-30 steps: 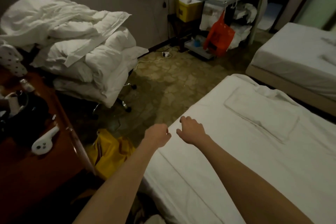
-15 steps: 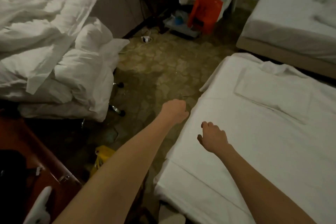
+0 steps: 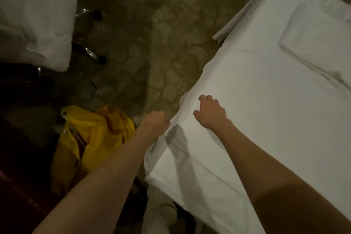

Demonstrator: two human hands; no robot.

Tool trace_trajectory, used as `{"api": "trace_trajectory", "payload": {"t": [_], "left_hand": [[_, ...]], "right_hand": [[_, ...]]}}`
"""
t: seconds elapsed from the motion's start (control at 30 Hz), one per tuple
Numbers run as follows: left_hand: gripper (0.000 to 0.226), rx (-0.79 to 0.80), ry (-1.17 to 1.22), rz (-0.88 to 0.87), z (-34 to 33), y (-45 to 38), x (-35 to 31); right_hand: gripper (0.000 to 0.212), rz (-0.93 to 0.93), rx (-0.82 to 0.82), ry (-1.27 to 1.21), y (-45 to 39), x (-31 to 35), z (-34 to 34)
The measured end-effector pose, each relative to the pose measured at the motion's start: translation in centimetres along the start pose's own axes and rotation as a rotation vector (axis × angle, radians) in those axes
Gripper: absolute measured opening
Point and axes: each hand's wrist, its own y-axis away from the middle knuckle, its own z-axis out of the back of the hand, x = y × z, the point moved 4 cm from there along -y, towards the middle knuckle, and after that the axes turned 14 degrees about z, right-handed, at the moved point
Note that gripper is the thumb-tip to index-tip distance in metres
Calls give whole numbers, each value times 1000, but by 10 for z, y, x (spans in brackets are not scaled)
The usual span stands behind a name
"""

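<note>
Left hand [image 3: 155, 122]: fist closed tight on sheet [image 3: 266, 100] edge at bed's side, fabric tented up to knuckles. Right hand [image 3: 210, 114]: on top of sheet just beside, fingers curled (fabric in grip or not: cannot tell). Sheet spread over bed. Yellow bag [image 3: 95, 135] on floor, left.

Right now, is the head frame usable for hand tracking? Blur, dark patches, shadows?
Head view: dim warm light, nearly black left of the yellow bag. Head view: motion smear softens the floor and the bedding pile; the left hand and right hand are fairly sharp. Head view: a grey shadow lies on the sheet beside the left hand; no glare.
</note>
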Motion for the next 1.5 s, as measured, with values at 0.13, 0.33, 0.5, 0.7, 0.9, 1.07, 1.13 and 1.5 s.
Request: {"api": "trace_trajectory", "payload": {"t": [0.13, 0.33, 0.5, 0.7, 0.9, 1.07, 1.13, 1.5], "left_hand": [[32, 70, 43, 82, -35, -54, 15], [47, 247, 511, 138, -52, -114, -8], [66, 489, 807, 201, -70, -136, -50], [67, 481, 999, 162, -86, -163, -83], [73, 502, 1100, 228, -101, -208, -85], [63, 393, 1061, 248, -59, -194, -89], [50, 302, 1067, 221, -44, -194, -83], [36, -24, 935, -173, 45, -117, -92]], "right_hand": [[54, -57, 49, 7, -41, -10, -44], [66, -175, -70, 155, -72, -47, -79], [67, -113, -140, 261, -91, -64, -91], [63, -118, -282, 201, -113, -106, -68], [65, -141, -316, 210, -120, -108, -81], [66, -149, -262, 227, -124, -109, -83], [66, -144, -245, 218, -125, -110, -82], [63, -143, -156, -276, -113, -108, -30]]}}
